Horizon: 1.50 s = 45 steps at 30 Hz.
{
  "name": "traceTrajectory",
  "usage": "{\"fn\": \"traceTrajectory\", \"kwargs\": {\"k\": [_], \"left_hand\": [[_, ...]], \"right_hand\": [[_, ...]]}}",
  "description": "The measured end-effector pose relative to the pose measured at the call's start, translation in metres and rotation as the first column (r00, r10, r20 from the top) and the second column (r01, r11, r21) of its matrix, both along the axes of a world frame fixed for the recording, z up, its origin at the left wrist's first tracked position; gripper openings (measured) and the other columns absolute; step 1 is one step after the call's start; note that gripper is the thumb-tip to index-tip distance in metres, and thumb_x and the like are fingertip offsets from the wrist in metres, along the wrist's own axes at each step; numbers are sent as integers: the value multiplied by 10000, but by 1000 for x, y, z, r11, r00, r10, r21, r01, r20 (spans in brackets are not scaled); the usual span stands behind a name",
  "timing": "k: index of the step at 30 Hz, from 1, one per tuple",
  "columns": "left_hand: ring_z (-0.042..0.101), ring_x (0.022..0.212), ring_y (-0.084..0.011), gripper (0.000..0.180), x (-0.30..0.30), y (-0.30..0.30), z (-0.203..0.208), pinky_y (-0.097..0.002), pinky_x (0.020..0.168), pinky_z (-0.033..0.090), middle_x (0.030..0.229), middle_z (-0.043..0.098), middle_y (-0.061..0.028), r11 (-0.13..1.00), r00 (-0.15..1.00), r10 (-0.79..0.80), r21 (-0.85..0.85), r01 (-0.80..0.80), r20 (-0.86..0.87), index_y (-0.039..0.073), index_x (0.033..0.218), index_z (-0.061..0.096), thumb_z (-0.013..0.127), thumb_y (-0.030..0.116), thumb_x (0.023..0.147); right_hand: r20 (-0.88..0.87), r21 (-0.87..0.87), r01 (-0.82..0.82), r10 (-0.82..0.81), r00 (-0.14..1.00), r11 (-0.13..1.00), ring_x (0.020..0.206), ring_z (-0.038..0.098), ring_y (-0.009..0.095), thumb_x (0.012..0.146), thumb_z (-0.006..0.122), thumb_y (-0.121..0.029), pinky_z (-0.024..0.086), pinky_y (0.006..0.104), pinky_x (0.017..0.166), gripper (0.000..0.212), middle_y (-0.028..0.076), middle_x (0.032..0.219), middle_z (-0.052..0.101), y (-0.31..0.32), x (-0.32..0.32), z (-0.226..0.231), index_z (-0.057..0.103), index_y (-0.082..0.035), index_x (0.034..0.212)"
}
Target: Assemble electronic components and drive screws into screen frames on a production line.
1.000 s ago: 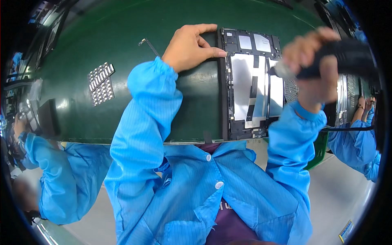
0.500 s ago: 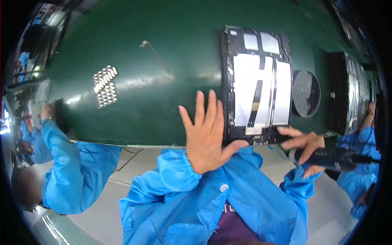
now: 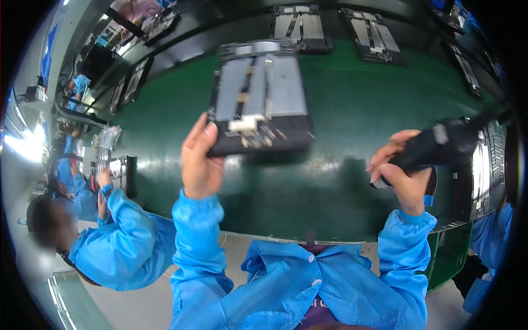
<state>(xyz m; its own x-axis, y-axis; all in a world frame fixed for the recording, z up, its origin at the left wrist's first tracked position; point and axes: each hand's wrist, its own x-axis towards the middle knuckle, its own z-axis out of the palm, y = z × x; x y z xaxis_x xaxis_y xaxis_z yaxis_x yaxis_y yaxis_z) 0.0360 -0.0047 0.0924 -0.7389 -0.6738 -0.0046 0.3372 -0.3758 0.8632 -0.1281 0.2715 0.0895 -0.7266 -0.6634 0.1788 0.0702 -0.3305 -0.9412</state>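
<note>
My left hand (image 3: 201, 159) grips the lower left corner of an opened tablet (image 3: 286, 91), holding it raised above the green work surface (image 3: 335, 192). The tablet's inside faces up, with pale silvery battery panels, dark ribbon strips and a black lower edge; it is blurred by motion. My right hand (image 3: 404, 179) is closed around a black electric screwdriver (image 3: 440, 146), whose dark cable runs off toward the upper right. The screwdriver lies across the hand, apart from the tablet, and its tip is hard to make out.
Along the far side lie two more opened tablets, one at the middle (image 3: 313, 30) and one to its right (image 3: 377, 36). More opened units (image 3: 481, 170) stand at the right edge. A co-worker in a blue sleeve (image 3: 124, 247) sits close on my left, near a clear plastic bag (image 3: 109, 137).
My left hand, earlier flat beside the tablet, has taken hold of it and lifted it away to the far left. My right hand has risen with the screwdriver. The view has shifted toward the far side.
</note>
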Motion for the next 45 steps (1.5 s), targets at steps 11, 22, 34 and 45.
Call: {"fn": "traceTrajectory", "kwargs": {"k": [11, 22, 34, 45], "left_hand": [[586, 948, -264, 525, -94, -221, -37, -390, 773, 495, 1083, 570, -186, 898, 874, 354, -383, -218, 332, -73, 1197, 441, 670, 127, 770], [314, 1279, -318, 810, -236, -74, -32, -533, 1010, 299, 1367, 355, -133, -503, 711, 579, -512, 696, 398, 125, 1313, 353, 725, 93, 594], [612, 820, -342, 424, -229, -58, 0, -405, 746, 484, 924, 639, -175, -280, 737, 659, -862, 422, 146, 76, 981, 632, 564, 81, 563], [620, 891, -322, 388, -70, 73, -10, -426, 797, 454, 901, 655, -124, -426, 987, 158, -904, 47, -23, 18, 881, 647, 536, 19, 510]], "right_hand": [[10, 23, -36, 36, 999, 999, 509, 544, 123, 723, 651, 60, 451, 237, 466, 386, 70, 616, 545, -16, -15, -34, 420, -1, 1026], [9, 11, -117, 117, 993, 993, 605, 526, 97, 627, 748, -19, 415, 231, 551, 564, 51, 672, 539, 3, -28, -37, 411, 3, 1078], [-139, -88, 107, -119, 983, 990, 532, 394, 42, 686, 768, -118, 325, 211, 481, 385, -31, 586, 481, -7, -31, -36, 553, -22, 991], [-117, 51, 392, -385, 916, 918, 502, 459, 19, 686, 751, -44, 358, 194, 445, 239, -29, 572, 542, 6, -37, -36, 568, -10, 837]]}}
